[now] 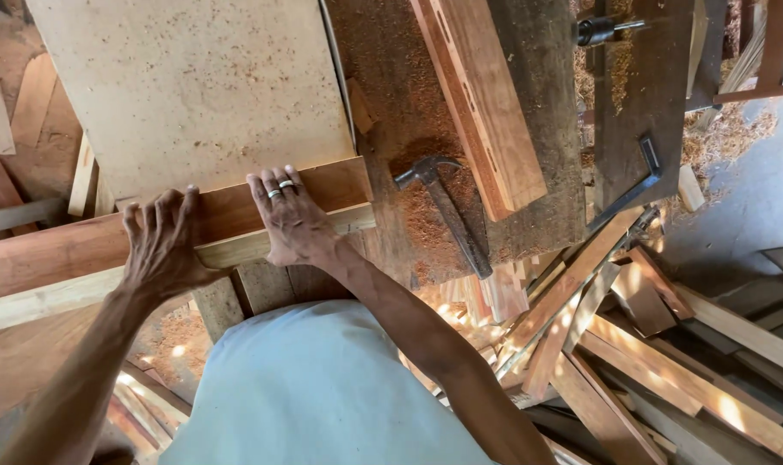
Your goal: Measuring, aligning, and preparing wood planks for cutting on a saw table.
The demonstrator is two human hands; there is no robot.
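Observation:
Both my hands press flat on a long reddish wooden board that lies across the near edge of a workbench. My left hand spreads its fingers over the board's upper edge. My right hand, with two rings, lies palm down on the same board further right. A paler strip of wood runs under the board's near side. Behind the board lies a large pale panel dusted with sawdust.
A claw hammer lies on the sawdust-covered bench right of my hand. A reddish plank lies beyond it, with a dark metal bar further right. Offcuts pile up on the floor at right.

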